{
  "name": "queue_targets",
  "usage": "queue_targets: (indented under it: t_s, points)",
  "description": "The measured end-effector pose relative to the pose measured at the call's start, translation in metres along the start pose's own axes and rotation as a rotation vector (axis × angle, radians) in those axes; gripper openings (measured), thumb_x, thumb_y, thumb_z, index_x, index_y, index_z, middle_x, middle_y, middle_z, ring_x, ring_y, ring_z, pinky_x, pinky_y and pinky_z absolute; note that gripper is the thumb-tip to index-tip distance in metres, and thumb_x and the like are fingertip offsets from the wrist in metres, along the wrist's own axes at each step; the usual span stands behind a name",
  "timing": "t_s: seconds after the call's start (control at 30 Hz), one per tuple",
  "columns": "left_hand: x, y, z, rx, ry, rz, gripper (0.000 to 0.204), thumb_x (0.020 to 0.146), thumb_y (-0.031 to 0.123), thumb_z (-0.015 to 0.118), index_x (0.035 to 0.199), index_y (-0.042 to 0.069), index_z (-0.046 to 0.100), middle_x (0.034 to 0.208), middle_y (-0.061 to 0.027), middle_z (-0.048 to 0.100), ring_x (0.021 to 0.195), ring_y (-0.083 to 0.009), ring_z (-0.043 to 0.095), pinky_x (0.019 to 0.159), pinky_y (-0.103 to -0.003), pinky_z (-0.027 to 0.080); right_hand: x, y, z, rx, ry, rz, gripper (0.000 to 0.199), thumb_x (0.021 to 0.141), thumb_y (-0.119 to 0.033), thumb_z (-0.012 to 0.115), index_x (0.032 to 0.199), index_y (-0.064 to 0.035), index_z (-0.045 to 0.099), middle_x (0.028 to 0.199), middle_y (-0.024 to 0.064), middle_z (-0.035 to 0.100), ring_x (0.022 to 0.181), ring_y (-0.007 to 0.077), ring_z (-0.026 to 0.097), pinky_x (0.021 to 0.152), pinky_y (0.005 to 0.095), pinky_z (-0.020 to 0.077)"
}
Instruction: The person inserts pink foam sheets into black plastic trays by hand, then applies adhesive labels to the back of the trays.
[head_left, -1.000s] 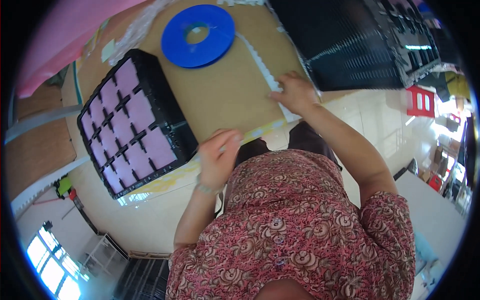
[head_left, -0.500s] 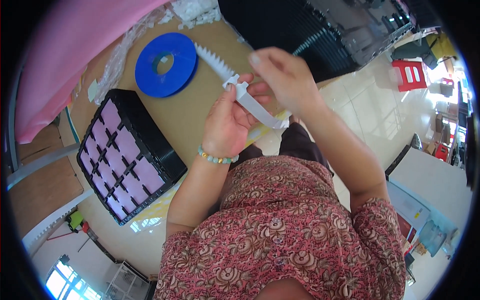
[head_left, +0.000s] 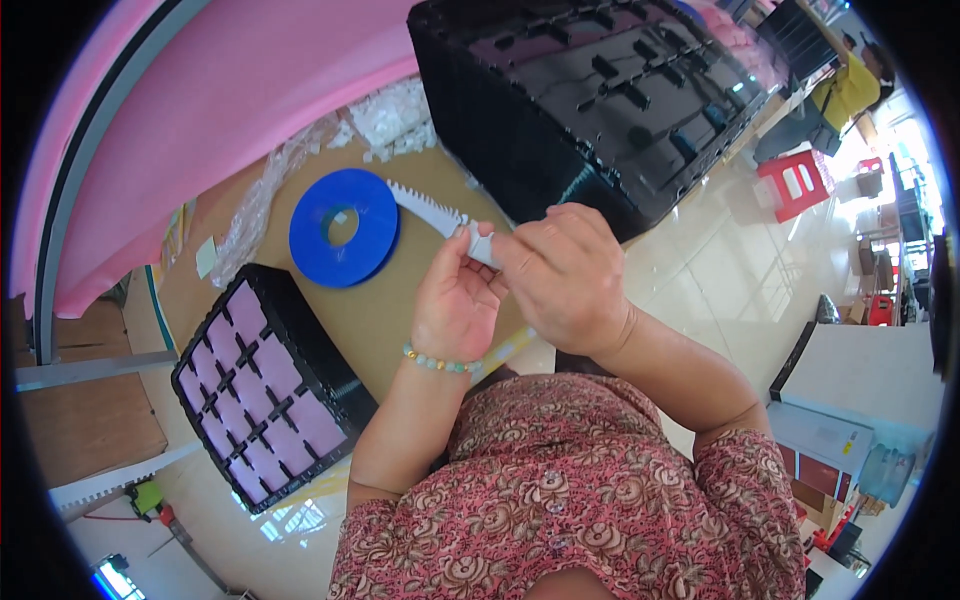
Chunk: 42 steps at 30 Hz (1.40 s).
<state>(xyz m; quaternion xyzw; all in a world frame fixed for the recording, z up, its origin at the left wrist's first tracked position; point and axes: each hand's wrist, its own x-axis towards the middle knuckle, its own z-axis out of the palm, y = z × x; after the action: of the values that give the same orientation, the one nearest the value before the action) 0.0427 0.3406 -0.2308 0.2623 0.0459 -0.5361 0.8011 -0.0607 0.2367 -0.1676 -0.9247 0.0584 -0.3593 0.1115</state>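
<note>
A white strip with a toothed edge [head_left: 428, 208] runs from beside the blue roll down into my hands. My left hand [head_left: 455, 305], wearing a beaded bracelet, pinches the strip between thumb and fingers. Closed at the strip's lower part, my right hand [head_left: 570, 280] meets the left fingertips and covers what it grips there. The large flat blue roll [head_left: 372, 225] with an open centre lies on the brown tabletop [head_left: 400, 340], left of the strip's tip. To the left of my forearm sits a black tray [head_left: 320, 345] with lilac-pink pieces in its compartments.
A tall stack of black trays [head_left: 500, 130] stands at the far right of the table. White scraps [head_left: 395, 125] and crumpled clear plastic [head_left: 262, 190] lie along the back, before pink cloth [head_left: 240, 80]. A red stool [head_left: 795, 187] stands on the tiled floor.
My right hand has come down from above the strip and closed over its lower part. The strip's curved lower end is now hidden. The view has shifted, showing more of the tray stack.
</note>
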Motion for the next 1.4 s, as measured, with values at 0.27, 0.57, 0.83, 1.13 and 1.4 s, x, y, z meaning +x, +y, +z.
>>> queue_targets:
  t_s: [0.27, 0.57, 0.83, 1.13, 1.4]
  points:
    - [0.001, 0.017, 0.03, -0.023, -0.035, 0.107, 0.031, 0.1, 0.029, 0.047, 0.114, 0.004, 0.059, 0.105, -0.0066, 0.063, 0.094, -0.0163, 0.06, 0.085, -0.033, 0.05, 0.034, 0.003, -0.007, 0.16, -0.185, 0.178, 0.023, 0.075, -0.013, 0.069, 0.093, -0.004, 0.059, 0.084, 0.0093, 0.059, 0.077, 0.0289, 0.059, 0.069, 0.0398, 0.0492]
    - [-0.002, -0.003, 0.027, 0.044, -0.069, 0.115, 0.032, 0.101, 0.031, 0.044, 0.114, 0.005, 0.059, 0.103, -0.0045, 0.064, 0.093, -0.0133, 0.06, 0.082, -0.031, 0.05, 0.02, 0.014, 0.012, 0.33, -0.038, 0.162, 0.016, 0.073, -0.003, 0.066, 0.089, -0.0041, 0.061, 0.086, 0.0098, 0.059, 0.075, 0.029, 0.059, 0.063, 0.0384, 0.0487]
    - [-0.028, -0.011, 0.047, -0.218, -0.106, -0.023, 0.028, 0.101, 0.031, 0.044, 0.108, 0.009, 0.06, 0.099, -0.0045, 0.064, 0.091, -0.0129, 0.06, 0.08, -0.03, 0.047, 0.025, 0.008, -0.034, 0.215, 0.01, -0.183, 0.02, 0.064, -0.004, 0.067, 0.084, -0.0035, 0.062, 0.087, 0.0062, 0.058, 0.072, 0.0219, 0.056, 0.063, 0.0345, 0.0468]
    - [-0.024, -0.024, 0.062, -0.286, -0.297, 0.139, 0.027, 0.101, 0.029, 0.044, 0.111, 0.007, 0.056, 0.098, -0.0061, 0.063, 0.093, -0.0155, 0.061, 0.081, -0.03, 0.049, 0.056, 0.052, -0.057, 0.276, -0.043, -0.626, 0.024, 0.057, -0.013, 0.067, 0.08, -0.0064, 0.062, 0.091, 0.0052, 0.059, 0.076, 0.0211, 0.054, 0.073, 0.0407, 0.0489]
    - [-0.001, -0.06, 0.091, -0.425, -0.42, 0.452, 0.048, 0.1, 0.045, 0.041, 0.125, 0.004, 0.049, 0.117, -0.0124, 0.06, 0.107, -0.0222, 0.06, 0.092, -0.039, 0.049, 0.09, 0.096, -0.063, 0.432, -0.016, -0.887, 0.024, 0.059, -0.011, 0.072, 0.081, -0.0091, 0.062, 0.092, 0.0029, 0.059, 0.08, 0.0226, 0.051, 0.072, 0.0414, 0.048]
